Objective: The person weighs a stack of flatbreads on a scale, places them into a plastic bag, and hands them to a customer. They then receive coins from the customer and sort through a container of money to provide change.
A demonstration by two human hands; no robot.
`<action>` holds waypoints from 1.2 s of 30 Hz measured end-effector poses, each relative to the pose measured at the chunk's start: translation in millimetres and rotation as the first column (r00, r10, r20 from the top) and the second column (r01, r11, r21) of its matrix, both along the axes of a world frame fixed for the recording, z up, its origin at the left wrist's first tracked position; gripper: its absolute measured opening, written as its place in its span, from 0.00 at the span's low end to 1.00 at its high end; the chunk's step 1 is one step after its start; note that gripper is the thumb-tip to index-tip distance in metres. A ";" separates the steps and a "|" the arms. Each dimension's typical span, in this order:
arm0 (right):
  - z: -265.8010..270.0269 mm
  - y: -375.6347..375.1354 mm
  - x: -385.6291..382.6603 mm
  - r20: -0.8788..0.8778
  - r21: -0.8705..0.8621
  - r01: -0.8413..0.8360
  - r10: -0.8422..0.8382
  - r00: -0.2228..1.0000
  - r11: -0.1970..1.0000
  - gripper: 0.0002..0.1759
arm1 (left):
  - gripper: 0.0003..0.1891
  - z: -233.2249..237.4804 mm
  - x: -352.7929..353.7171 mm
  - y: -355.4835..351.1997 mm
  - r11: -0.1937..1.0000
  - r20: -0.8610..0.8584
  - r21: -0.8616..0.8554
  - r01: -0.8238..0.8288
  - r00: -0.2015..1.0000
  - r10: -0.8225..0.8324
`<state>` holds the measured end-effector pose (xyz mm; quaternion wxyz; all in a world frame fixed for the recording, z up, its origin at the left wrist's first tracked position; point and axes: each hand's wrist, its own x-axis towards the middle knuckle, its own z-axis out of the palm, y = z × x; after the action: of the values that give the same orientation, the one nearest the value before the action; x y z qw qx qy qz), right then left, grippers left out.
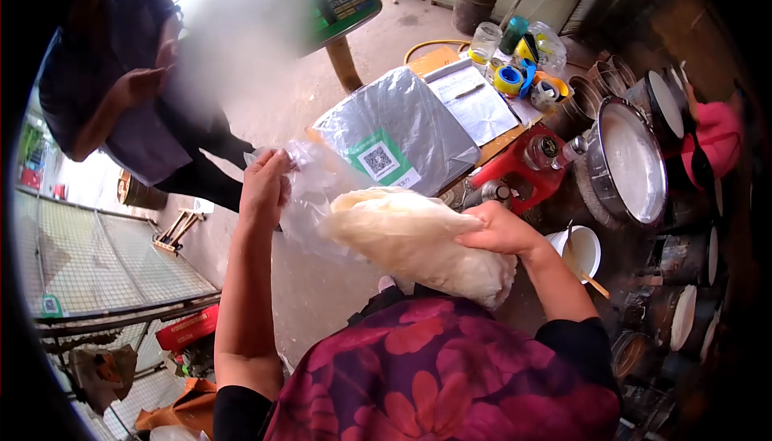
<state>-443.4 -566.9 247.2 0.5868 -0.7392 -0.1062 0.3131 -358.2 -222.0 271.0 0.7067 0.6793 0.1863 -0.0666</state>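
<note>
A large pale, dough-like mass (418,240) hangs in front of my chest, its left end at the mouth of a clear plastic bag (310,192). My left hand (269,180) is closed on the upper edge of that bag. On the right, my right hand (498,230) grips the mass near its top right edge, fingers partly sunk behind it. Just beyond lies a scale platform (450,139) wrapped in grey plastic, with a green-framed QR card (378,158) on it.
Another person (121,79) stands at the left. A scale display (342,3) rises behind the platform. Papers (474,103), tape rolls (508,79), a red device (527,176), a large metal basin (631,159) and a white bucket (583,248) are at the right. Wire mesh (96,256) is at lower left.
</note>
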 end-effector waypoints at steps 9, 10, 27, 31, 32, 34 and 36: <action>-27.7 25.5 2.3 0.159 0.028 0.236 -0.237 0.958 0.971 0.13 | 0.11 27.2 -78.4 -47.5 0.865 0.283 -0.031 0.501 0.834 -0.473; -31.8 29.2 4.1 0.183 0.025 0.245 -0.245 0.952 0.969 0.13 | 0.11 18.9 -82.3 -52.1 0.844 0.307 -0.041 0.535 0.811 -0.499; -33.0 45.0 16.0 -0.258 0.633 0.689 -0.744 0.616 0.352 0.13 | 0.23 -117.6 -113.0 -22.5 0.964 0.010 -0.148 0.219 0.976 -0.220; -29.1 40.3 17.2 -0.286 0.616 0.696 -0.719 0.634 0.369 0.15 | 0.34 -106.2 -114.6 -44.9 0.814 0.283 -0.454 0.363 0.925 -0.254; -27.2 38.6 17.4 -0.279 0.627 0.694 -0.729 0.625 0.355 0.16 | 0.30 -93.7 -117.1 -49.7 0.864 0.315 -0.277 0.420 0.890 -0.331; -24.3 35.9 17.8 -0.269 0.648 0.687 -0.745 0.610 0.329 0.18 | 0.23 -94.5 -115.8 -45.4 0.849 0.215 -0.227 0.478 0.875 -0.435; -26.2 27.5 20.6 -0.267 0.662 0.688 -0.765 0.586 0.296 0.20 | 0.17 -95.1 -113.3 -41.9 0.862 0.135 -0.197 0.467 0.884 -0.448</action>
<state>-422.8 -539.4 221.0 0.8915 -0.4323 0.0995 -0.0917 -471.5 -263.9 175.9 0.7497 0.6223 -0.0189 -0.2243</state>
